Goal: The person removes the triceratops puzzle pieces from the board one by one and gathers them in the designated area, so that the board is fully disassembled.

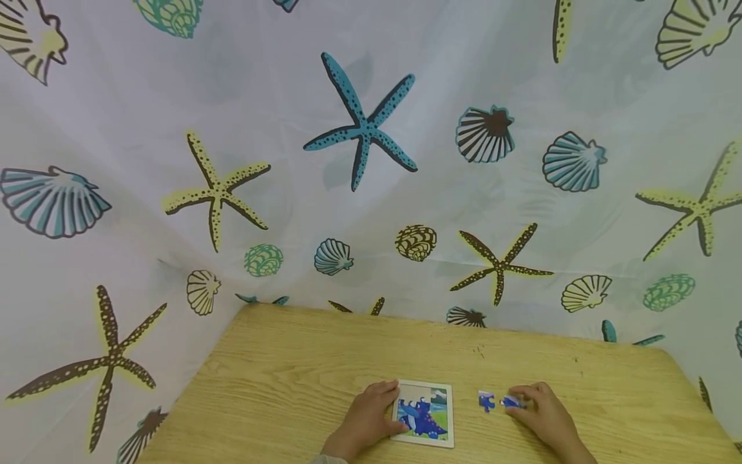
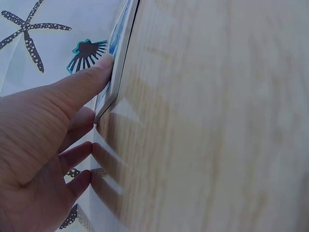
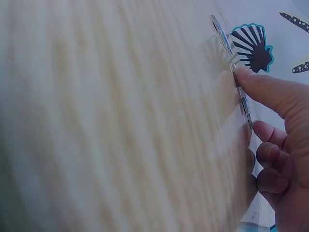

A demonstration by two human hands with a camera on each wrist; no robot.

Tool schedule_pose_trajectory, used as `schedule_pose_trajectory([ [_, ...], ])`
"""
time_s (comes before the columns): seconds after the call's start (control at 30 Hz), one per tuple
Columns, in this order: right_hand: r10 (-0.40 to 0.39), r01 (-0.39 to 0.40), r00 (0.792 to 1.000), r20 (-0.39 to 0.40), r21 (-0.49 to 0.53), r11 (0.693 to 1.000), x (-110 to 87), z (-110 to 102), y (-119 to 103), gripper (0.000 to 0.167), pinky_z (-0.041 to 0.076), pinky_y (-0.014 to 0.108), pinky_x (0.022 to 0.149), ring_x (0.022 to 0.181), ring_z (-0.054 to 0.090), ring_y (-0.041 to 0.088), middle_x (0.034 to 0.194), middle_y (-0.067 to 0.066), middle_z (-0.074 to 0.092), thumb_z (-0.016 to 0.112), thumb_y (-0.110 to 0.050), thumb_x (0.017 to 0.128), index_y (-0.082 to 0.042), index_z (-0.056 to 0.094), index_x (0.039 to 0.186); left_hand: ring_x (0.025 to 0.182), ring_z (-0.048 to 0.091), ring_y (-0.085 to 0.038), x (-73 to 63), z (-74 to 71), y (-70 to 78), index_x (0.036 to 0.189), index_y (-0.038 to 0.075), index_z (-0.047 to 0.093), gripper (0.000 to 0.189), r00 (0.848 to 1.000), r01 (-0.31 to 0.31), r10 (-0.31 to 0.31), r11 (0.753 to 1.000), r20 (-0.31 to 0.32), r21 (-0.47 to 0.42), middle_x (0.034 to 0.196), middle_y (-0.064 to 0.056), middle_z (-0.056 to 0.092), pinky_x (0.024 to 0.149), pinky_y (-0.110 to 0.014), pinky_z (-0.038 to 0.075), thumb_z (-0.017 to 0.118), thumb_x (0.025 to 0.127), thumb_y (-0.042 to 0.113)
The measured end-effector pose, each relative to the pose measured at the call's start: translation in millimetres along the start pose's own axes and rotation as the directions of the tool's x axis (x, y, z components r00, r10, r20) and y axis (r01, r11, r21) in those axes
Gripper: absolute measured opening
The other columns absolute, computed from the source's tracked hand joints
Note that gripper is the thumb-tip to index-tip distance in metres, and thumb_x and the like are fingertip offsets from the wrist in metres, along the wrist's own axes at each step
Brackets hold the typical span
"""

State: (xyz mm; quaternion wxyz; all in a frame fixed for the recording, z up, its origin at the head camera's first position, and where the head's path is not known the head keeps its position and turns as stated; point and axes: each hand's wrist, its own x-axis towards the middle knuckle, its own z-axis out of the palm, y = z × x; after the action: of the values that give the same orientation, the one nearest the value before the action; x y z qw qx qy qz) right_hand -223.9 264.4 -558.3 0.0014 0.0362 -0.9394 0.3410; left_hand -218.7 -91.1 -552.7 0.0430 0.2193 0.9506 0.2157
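Cloth-walled nook: seashell-print fabric (image 1: 382, 200), wooden table (image 1: 313, 361)

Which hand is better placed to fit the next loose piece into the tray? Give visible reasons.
Probably the right hand: it holds one loose piece, with another piece beside it. The left hand grips the left side of the tray.

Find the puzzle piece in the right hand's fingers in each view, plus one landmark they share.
Head: the puzzle piece is low, right of centre, in the right hand.
Left wrist: not in it.
Right wrist: right of centre, nearly edge-on, between thumb and finger.
Shared landmark: the wood-grain table, in all three.
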Motion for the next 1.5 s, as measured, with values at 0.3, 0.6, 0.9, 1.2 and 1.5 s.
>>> schedule_pose_trajectory([
  [0.3,0.074,-0.072,0.997,-0.005,0.177,0.982,-2.7,-3.7,-0.4,0.042,0.043,0.028,0.065,0.083,0.049,0.015,0.100,0.006,0.058,0.071,-0.026,0.084,-0.007,0.064,0.121,0.129,0.043,-0.027,-1.2,0.0,1.2,0.133,0.005,0.055,0.072,1.000,-0.005,0.005,1.000,-0.011,0.007,0.140,-0.005,0.050,0.100,-0.047,0.040,0.074,0.077,0.046],
  [0.6,0.091,-0.092,0.996,0.019,0.331,0.939,1.6,-1.6,-13.8,0.044,0.047,0.026,0.060,0.076,0.053,0.015,0.103,0.008,0.057,0.071,-0.024,0.085,-0.006,0.061,0.124,0.129,0.043,-0.027,-1.5,-2.1,1.3,0.134,0.007,0.055,0.072,1.000,0.007,-0.007,1.000,-0.013,0.011,0.140,-0.004,0.049,0.099,-0.048,0.041,0.074,0.077,0.046],
  [0.9,0.028,-0.041,0.999,0.038,0.410,0.911,12.8,18.0,-39.4,0.040,0.044,0.025,0.053,0.060,0.045,0.013,0.099,0.008,0.055,0.071,-0.020,0.085,-0.009,0.063,0.122,0.129,0.043,-0.026,-1.3,-1.7,2.3,0.133,0.006,0.055,0.072,1.000,0.008,-0.008,1.000,-0.010,0.017,0.140,-0.004,0.049,0.100,-0.046,0.040,0.074,0.077,0.046],
  [1.2,-0.058,0.026,0.997,0.059,0.445,0.895,17.6,39.1,-63.0,0.039,0.045,0.024,0.052,0.061,0.047,0.011,0.099,0.012,0.055,0.071,-0.018,0.085,-0.006,0.063,0.122,0.130,0.042,-0.026,-0.4,-0.6,0.5,0.134,0.007,0.054,0.072,1.000,0.014,-0.014,1.000,-0.006,0.010,0.141,-0.003,0.049,0.100,-0.046,0.040,0.074,0.077,0.047],
  [1.5,-0.058,0.007,0.994,0.094,0.470,0.882,23.1,65.9,-76.9,0.035,0.041,0.022,0.055,0.066,0.046,0.011,0.086,0.003,0.056,0.071,-0.016,0.085,-0.006,0.066,0.117,0.129,0.042,-0.026,-1.9,-2.3,2.7,0.133,0.007,0.055,0.072,1.000,0.013,-0.012,1.000,-0.007,0.023,0.141,-0.003,0.049,0.100,-0.047,0.040,0.073,0.077,0.047],
])
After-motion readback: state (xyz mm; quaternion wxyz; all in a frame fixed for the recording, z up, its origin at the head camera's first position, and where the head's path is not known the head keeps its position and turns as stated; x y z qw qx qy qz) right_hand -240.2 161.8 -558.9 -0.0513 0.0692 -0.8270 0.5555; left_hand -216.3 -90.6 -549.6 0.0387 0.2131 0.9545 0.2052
